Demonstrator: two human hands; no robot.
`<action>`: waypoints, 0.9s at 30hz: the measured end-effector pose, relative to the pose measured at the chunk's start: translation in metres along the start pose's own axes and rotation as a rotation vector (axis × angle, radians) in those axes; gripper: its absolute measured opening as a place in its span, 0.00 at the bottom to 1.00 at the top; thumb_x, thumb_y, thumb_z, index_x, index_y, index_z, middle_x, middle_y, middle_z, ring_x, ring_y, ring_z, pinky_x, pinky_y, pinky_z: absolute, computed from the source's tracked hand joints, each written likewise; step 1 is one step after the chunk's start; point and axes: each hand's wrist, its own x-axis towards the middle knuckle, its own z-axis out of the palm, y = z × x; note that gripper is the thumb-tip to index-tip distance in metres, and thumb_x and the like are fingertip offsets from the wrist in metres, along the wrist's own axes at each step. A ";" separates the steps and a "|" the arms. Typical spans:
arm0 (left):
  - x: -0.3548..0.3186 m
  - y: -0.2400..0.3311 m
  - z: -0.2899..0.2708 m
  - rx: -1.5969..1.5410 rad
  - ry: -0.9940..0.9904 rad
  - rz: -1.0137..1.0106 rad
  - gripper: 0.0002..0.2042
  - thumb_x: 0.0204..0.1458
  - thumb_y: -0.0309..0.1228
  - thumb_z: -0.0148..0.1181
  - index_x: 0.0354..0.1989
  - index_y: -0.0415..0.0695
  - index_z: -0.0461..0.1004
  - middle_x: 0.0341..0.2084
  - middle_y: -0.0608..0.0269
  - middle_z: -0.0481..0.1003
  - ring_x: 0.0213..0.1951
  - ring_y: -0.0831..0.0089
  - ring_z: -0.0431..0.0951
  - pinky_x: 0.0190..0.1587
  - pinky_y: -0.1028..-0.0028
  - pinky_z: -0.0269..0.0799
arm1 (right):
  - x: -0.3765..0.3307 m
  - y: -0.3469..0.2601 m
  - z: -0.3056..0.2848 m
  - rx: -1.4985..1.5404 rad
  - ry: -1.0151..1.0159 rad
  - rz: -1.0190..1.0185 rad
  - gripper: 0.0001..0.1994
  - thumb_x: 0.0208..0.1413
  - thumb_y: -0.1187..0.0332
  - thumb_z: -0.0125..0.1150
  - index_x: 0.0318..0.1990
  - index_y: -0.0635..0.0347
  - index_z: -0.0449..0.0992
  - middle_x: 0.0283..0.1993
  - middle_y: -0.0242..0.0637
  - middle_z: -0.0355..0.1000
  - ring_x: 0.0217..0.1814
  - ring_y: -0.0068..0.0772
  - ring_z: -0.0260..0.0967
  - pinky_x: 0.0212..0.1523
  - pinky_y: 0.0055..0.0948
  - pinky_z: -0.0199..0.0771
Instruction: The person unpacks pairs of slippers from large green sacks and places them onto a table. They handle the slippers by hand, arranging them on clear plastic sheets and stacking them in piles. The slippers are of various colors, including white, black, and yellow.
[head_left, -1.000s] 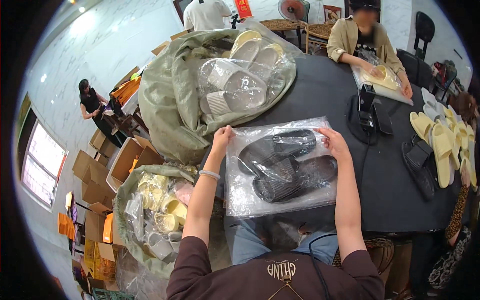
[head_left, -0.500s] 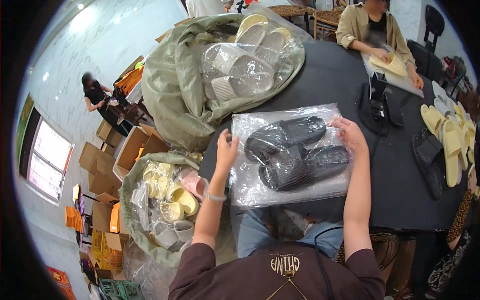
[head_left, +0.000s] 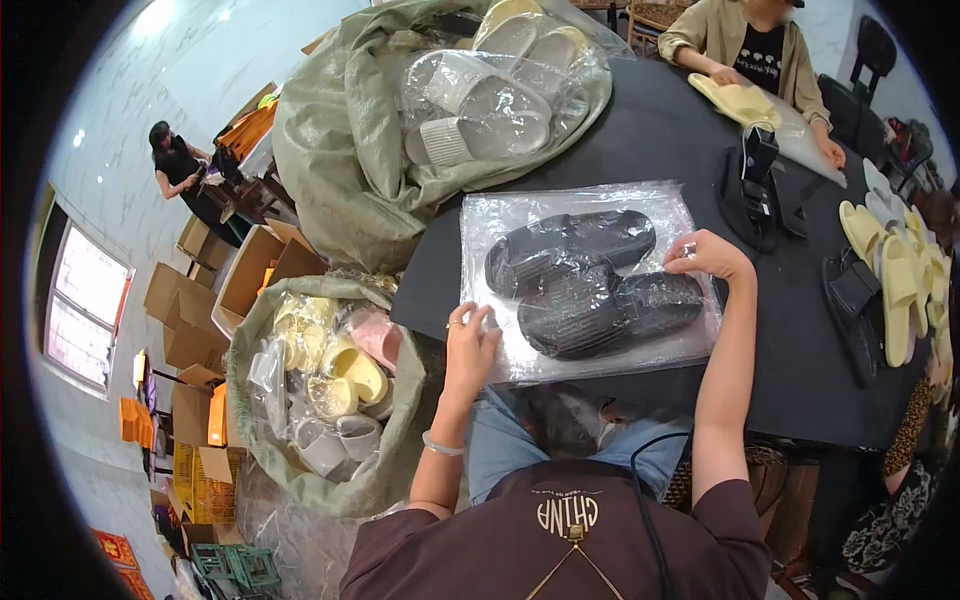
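Note:
A pair of black slides (head_left: 580,290) lies inside a clear plastic bag (head_left: 495,355) on the black table in front of me. More flat clear bags seem to be layered under it. My left hand (head_left: 470,350) is at the bag's lower left edge, fingers apart and lightly curved. At the bag's right side, my right hand (head_left: 715,258) has its thumb and fingertips pinched together on the plastic, just above the toe or heel end of the nearer slide.
Behind stands a green woven sack (head_left: 345,150) with bagged grey slides (head_left: 480,105). A second sack (head_left: 400,445) at lower left holds bagged yellow, pink and grey ones. Loose yellow slides (head_left: 900,285) and a black slide (head_left: 850,320) sit right. Across the table a person handles a yellow slide (head_left: 735,100).
My left hand has moved down along the bag's left edge. My right hand has closed from spread fingers to a pinch. Across the table, the yellow slide has moved left, off the plastic bag.

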 end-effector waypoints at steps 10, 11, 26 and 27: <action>-0.002 0.000 0.000 -0.133 -0.026 -0.005 0.19 0.43 0.25 0.64 0.47 0.40 0.73 0.52 0.51 0.66 0.30 0.70 0.74 0.36 0.73 0.73 | -0.005 0.003 0.034 -0.713 0.340 -0.563 0.34 0.44 0.59 0.66 0.61 0.48 0.62 0.61 0.35 0.61 0.61 0.40 0.59 0.60 0.40 0.57; -0.002 -0.001 0.000 -0.139 -0.021 0.000 0.19 0.43 0.25 0.64 0.47 0.40 0.73 0.52 0.52 0.66 0.30 0.70 0.74 0.36 0.73 0.73 | -0.004 0.000 0.037 -0.745 0.297 -0.598 0.36 0.44 0.57 0.66 0.63 0.49 0.59 0.64 0.36 0.57 0.63 0.41 0.57 0.61 0.40 0.56; 0.001 0.005 -0.010 -0.222 -0.125 -0.034 0.20 0.44 0.21 0.61 0.48 0.33 0.70 0.55 0.42 0.61 0.51 0.50 0.69 0.50 0.64 0.69 | 0.090 -0.010 0.091 -0.606 0.070 -0.724 0.22 0.33 0.83 0.53 0.43 0.65 0.72 0.60 0.48 0.62 0.68 0.43 0.53 0.69 0.45 0.46; -0.002 -0.003 -0.007 -0.191 -0.102 -0.013 0.20 0.44 0.21 0.61 0.48 0.32 0.70 0.55 0.41 0.61 0.52 0.49 0.68 0.53 0.63 0.67 | 0.081 -0.019 0.087 -0.567 0.070 -0.650 0.20 0.34 0.83 0.53 0.41 0.64 0.74 0.57 0.48 0.66 0.66 0.44 0.55 0.68 0.44 0.48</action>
